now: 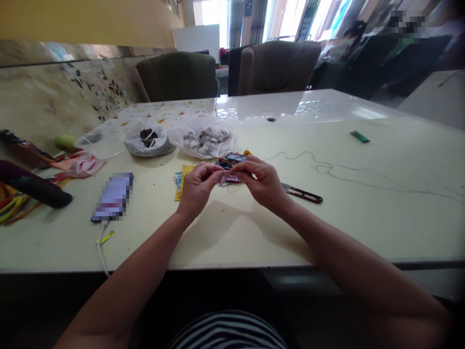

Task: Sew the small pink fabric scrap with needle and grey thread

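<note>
My left hand [198,186] is closed in a pinch on a small pale pinkish piece [224,178], perhaps cloth. Close beside it, the thumb and forefinger of my right hand [259,184] are pressed together at the piece's right side; what they grip is too small to make out. Under and behind my fingers lies a pile of colourful patterned fabric pieces [232,159], with a yellow one [184,174] by my left hand. Thread snips [303,194] rest right of my right wrist, their tips partly hidden. A long thin thread [323,167] trails across the table to the right.
Behind the fabric stand a plastic bag of white fluffy stuffing [209,138] and a bag of dark bits [148,138]. Left are a phone [113,196] on a white cable [100,247] and a dark cylinder [43,186]. A green lighter [359,136] lies far right. Chairs [279,68] stand beyond.
</note>
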Demonstrator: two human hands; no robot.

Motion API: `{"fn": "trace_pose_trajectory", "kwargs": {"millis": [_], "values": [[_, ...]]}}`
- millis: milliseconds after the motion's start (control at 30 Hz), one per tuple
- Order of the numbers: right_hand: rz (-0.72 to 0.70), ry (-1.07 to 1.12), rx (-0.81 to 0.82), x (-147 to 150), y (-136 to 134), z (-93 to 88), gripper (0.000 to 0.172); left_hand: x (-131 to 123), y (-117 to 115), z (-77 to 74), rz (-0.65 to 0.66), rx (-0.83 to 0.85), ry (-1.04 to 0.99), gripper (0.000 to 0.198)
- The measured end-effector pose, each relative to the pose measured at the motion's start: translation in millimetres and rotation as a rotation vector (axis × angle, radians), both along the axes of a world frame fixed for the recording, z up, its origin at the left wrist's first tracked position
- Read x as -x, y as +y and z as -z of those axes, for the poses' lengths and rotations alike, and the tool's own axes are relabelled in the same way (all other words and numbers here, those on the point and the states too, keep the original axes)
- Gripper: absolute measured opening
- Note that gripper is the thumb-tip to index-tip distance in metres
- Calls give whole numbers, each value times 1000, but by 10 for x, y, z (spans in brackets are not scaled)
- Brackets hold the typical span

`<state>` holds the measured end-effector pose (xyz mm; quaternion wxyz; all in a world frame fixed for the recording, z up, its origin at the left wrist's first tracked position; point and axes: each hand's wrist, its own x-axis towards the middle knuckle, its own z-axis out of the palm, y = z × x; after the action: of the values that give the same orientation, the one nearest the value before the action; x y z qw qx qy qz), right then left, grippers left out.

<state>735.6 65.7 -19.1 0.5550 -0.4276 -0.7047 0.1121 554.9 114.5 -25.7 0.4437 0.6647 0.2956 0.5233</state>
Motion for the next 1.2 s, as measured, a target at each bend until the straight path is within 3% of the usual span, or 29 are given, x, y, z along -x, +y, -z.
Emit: {"fn": "trace_pose_trajectory", "kwargs": {"millis": [433,867,1200], "values": [[-150,63,153,-101,39,-49,15,29,34,-30,228,182,-70,17],[-262,149,281,-167,96,-34,15,36,43,-56,229,248,-78,18],[-329,262,377,-168,77,-40,13,51,60,-57,338,424,-124,20]]}}
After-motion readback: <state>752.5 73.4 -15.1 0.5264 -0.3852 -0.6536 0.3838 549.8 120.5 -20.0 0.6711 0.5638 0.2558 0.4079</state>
